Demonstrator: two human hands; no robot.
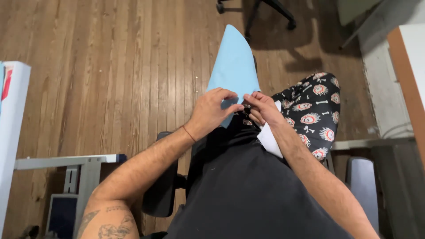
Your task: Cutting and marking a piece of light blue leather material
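Note:
A light blue sheet of paper (pixel 233 62) stands up over my lap, its pointed end aimed away from me. My left hand (pixel 212 110) pinches its near edge from the left, fingers curled over the paper. My right hand (pixel 261 108) pinches the same edge from the right, fingertips almost meeting those of the left. A white sheet (pixel 269 138) lies under my right wrist on my lap. I sit in black clothes with patterned black trousers (pixel 316 110).
Wooden floor (pixel 110 66) stretches ahead. An office chair base with castors (pixel 265 11) stands at the top. A white desk edge (pixel 11 115) is at left, another desk (pixel 409 66) at right. Chair armrests (pixel 361 181) flank me.

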